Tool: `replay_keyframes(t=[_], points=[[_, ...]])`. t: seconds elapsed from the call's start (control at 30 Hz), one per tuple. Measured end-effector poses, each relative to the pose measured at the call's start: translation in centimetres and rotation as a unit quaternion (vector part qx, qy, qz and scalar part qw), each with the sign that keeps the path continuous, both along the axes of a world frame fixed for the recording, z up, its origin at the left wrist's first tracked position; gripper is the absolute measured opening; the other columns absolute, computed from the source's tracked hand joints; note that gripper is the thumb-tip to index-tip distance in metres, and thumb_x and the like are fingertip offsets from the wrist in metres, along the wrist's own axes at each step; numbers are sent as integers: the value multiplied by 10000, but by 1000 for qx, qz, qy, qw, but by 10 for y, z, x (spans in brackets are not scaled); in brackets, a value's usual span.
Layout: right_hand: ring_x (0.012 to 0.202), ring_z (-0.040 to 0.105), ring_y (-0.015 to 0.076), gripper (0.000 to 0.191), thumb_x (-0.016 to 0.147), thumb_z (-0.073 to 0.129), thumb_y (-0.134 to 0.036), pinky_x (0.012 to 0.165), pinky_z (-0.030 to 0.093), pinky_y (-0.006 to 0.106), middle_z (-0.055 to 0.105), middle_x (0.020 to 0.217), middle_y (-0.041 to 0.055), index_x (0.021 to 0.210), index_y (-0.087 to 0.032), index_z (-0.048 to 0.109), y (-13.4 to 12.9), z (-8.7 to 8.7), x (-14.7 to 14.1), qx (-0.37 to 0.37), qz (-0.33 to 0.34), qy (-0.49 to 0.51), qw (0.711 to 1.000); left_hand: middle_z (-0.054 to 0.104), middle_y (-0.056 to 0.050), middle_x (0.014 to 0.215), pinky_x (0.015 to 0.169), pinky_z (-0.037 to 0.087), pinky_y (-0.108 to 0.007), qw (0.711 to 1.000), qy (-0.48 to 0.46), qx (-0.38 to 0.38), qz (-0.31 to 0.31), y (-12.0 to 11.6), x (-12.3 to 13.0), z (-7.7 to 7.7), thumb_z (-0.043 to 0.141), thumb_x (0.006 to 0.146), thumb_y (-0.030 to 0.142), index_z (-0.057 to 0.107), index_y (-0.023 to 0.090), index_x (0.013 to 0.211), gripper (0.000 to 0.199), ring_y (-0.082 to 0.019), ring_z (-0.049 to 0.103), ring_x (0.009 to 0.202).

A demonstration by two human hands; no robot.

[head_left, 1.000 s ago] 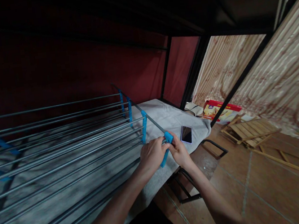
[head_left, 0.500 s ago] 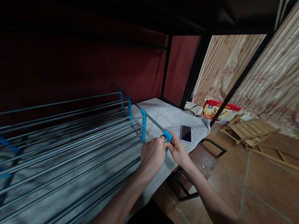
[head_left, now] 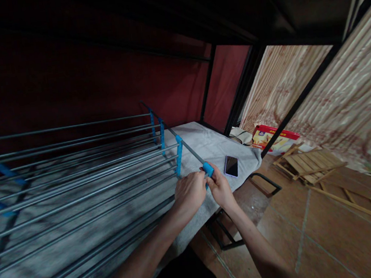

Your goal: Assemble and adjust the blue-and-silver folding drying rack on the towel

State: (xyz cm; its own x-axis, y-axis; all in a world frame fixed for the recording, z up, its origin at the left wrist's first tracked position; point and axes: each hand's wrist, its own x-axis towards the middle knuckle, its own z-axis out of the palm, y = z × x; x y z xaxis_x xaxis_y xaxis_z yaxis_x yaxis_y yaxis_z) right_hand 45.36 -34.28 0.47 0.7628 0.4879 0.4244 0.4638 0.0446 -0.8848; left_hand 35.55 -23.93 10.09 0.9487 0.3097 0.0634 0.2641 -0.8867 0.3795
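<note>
A metal rack [head_left: 116, 183] of grey tubes with blue plastic connectors lies across the cloth-covered surface on the left. At its near right corner, a blue connector [head_left: 208, 169] sits on the end of a grey side tube [head_left: 192, 151]. My right hand [head_left: 220, 189] is closed around this connector from the right, fingers curled beneath it. My left hand [head_left: 192, 190] is closed on the rack's tube end just left of the connector; its fingertips are partly hidden. Another blue connector [head_left: 179, 155] joins tubes farther back along the side tube.
A phone [head_left: 231, 166] lies on the grey cloth [head_left: 201, 132] right of my hands. Black frame posts [head_left: 208, 82] rise behind. On the tiled floor are a folded wooden stool [head_left: 313, 164], a red and yellow box [head_left: 273, 137] and a black metal bar [head_left: 267, 181].
Both hands stay at the same corner with almost the same grip. The view has shifted very slightly, and the rack's left end appears a little farther right.
</note>
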Motion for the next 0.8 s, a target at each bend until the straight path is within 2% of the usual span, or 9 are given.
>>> replay_keyframes(t=[0.33, 0.53, 0.7, 0.8], points=[[1254, 586, 239, 498, 902, 555, -278, 1120, 418, 423, 634, 1350, 74, 1399, -257, 527, 1, 6, -9, 1, -1, 2, 1000, 732, -90, 1125, 888, 511, -356, 1000, 9, -16, 4, 2, 0, 0, 426, 984, 288, 673, 224, 1104, 282, -254, 680, 1084], [1275, 566, 238, 523, 872, 557, -250, 1154, 378, 453, 634, 1347, 75, 1395, -249, 535, 4, 8, -15, 10, -15, 27, 999, 719, -79, 1150, 908, 507, -359, 1000, 14, -24, -2, 4, 1, -5, 435, 988, 293, 664, 225, 1122, 274, -251, 668, 1095], [1237, 599, 244, 612, 747, 581, -176, 1138, 399, 464, 659, 1322, 63, 1354, -252, 580, -3, 10, -13, 37, 40, 81, 995, 687, -99, 1206, 1013, 461, -343, 999, 0, -32, -36, 5, -7, 1, 490, 976, 286, 635, 180, 1183, 274, -240, 604, 1193], [1202, 625, 277, 626, 672, 566, -164, 1110, 422, 511, 681, 1296, 59, 1287, -255, 638, -11, 19, -4, 60, 77, 153, 983, 658, -112, 1263, 1075, 417, -383, 998, -29, 1, -46, 11, -28, 12, 542, 957, 346, 608, 182, 1250, 343, -267, 563, 1236]])
